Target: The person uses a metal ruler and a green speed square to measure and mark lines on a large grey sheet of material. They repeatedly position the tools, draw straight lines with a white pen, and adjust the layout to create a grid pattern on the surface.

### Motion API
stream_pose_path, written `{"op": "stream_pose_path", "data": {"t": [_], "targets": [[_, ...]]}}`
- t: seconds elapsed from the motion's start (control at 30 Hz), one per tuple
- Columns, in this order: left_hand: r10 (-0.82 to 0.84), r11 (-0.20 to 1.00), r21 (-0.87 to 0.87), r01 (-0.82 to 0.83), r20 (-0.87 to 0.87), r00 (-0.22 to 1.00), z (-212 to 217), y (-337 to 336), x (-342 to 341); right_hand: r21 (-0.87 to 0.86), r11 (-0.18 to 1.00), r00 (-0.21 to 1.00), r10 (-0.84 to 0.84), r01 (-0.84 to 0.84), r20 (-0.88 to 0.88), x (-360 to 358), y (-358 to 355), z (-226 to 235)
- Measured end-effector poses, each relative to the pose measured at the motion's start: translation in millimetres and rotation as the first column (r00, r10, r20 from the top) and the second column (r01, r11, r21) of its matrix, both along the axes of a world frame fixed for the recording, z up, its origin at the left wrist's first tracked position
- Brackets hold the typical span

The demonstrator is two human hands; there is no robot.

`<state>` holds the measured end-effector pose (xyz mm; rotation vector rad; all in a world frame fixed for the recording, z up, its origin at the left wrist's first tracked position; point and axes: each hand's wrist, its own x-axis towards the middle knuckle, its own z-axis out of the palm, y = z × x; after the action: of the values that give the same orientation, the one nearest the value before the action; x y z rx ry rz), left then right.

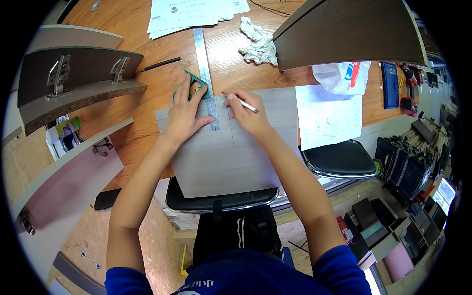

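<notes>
A grey board [231, 152] lies on the wooden table [147, 128], its near edge over a stool. My left hand [186, 112] presses flat on a green-handled square whose metal ruler blade [205, 69] runs across the board's far edge. My right hand [248, 114] grips a slim pen [247, 105], tip at the board's far edge just right of the blade. A thin drawn line runs down the board from there.
Brown panels with metal hinges [78, 81] stand at the left, another dark panel [354, 29] at the far right. Papers [187, 14], a crumpled tissue [258, 42], a black pencil [160, 64], a sheet with drawings [327, 115] and a plastic bag [341, 76] lie on the table. Two black stools [339, 160] stand below.
</notes>
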<state>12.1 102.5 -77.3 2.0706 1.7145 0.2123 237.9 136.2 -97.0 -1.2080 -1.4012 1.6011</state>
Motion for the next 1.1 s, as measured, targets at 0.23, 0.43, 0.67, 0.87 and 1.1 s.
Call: {"op": "stream_pose_path", "data": {"t": [0.23,0.43,0.67,0.87,1.1], "targets": [[0.019,0.999,-0.03,-0.02,-0.027,0.999,4,1,3,0.185,0.983,0.994,-0.01,-0.01,0.105,-9,9,-10],[0.0,0.999,-0.047,-0.004,-0.076,0.997,8,1,4,0.173,0.983,0.992,0.041,-0.061,0.121,-6,8,-7],[-0.004,0.997,-0.082,-0.006,-0.12,0.993,17,2,9,0.18,0.981,0.99,0.043,-0.067,0.134,-6,7,-6],[-0.002,0.994,-0.11,-0.013,-0.132,0.991,19,2,10,0.144,0.987,0.989,0.05,-0.07,0.136,-7,7,-5],[0.009,0.992,-0.122,-0.024,-0.121,0.993,19,3,11,0.12,0.991,0.993,0.039,-0.052,0.108,-7,6,-9]]}}
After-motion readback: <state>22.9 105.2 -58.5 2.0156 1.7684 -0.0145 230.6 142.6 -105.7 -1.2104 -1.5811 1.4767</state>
